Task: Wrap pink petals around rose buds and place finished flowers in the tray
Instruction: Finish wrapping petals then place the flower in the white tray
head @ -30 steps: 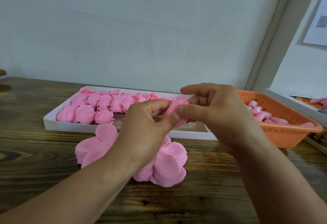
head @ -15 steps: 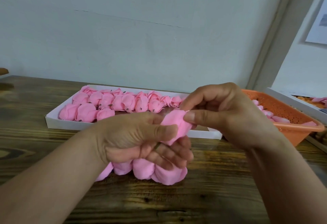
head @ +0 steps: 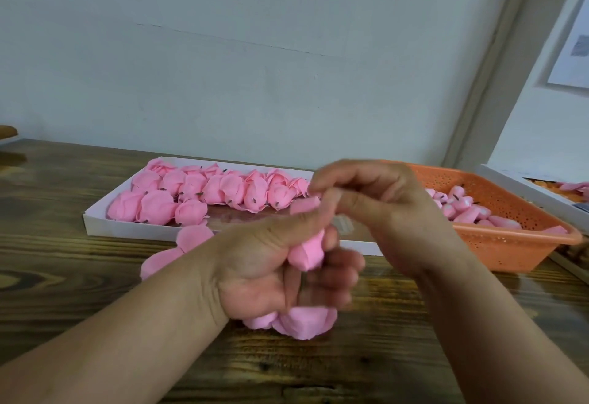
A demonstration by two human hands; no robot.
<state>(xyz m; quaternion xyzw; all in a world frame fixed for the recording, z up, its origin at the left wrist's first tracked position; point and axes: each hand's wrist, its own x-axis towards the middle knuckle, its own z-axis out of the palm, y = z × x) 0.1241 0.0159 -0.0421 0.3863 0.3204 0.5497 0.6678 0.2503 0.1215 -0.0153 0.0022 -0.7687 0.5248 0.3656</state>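
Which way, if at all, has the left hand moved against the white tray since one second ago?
Yes. The left hand has dropped toward the camera: its knuckles overlapped the white tray wall before, and now sit below it over the wooden table.

Dark wooden table [head: 95, 292], white tray [head: 134, 228] of pink flowers, orange basket [head: 516, 247] beside it, loose pink petals [head: 191, 237]

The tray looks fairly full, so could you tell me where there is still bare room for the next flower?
The white tray is crowded along its back and left with finished flowers. Its bare floor shows in the front middle, between those flowers and the front wall, partly behind the hands. The right end is hidden by the right hand.
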